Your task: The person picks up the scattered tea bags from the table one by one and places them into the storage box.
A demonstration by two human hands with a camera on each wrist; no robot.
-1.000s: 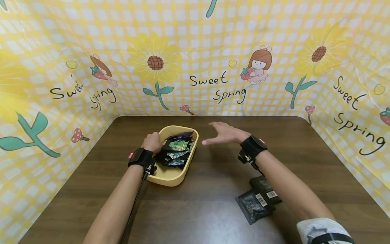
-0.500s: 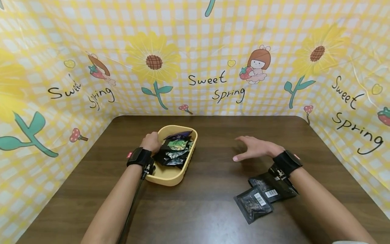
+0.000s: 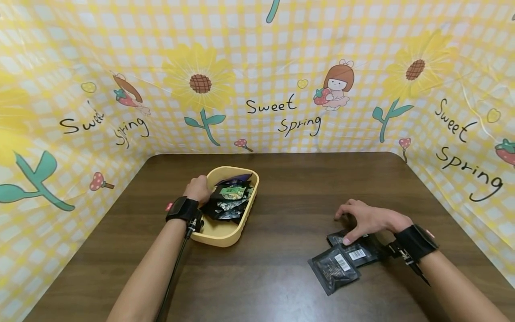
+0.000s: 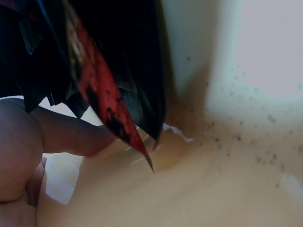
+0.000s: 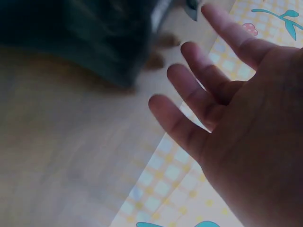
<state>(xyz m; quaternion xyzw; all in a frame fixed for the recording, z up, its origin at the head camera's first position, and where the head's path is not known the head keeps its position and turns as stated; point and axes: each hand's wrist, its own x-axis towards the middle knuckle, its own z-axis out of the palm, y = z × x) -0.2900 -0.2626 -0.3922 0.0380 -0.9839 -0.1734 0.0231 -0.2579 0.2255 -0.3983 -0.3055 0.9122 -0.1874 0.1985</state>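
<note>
A yellow tray [image 3: 219, 238] holds a heap of several dark snack packets [image 3: 230, 201]. My left hand [image 3: 198, 189] grips the tray's left rim; in the left wrist view a finger [image 4: 66, 137] lies against the tray wall [image 4: 218, 189] under a black packet with a red edge [image 4: 113, 61]. Two black packets lie on the table at the right, one [image 3: 360, 253] overlapping the other [image 3: 334, 269]. My right hand [image 3: 358, 221] hovers over the upper one with its fingers spread, the thumb touching it. In the right wrist view, the right hand's fingers [image 5: 199, 94] are loose, near a dark packet [image 5: 94, 38].
The brown wooden table [image 3: 281, 188] is walled on three sides by a yellow checked cloth with sunflowers [image 3: 281, 67]. Black straps with cameras sit on both wrists, and a cable [image 3: 177, 264] runs along my left forearm.
My right hand has swung from beside the tray to the right and toward me, coming down over the two black packets. The left hand has stayed on the tray's rim.
</note>
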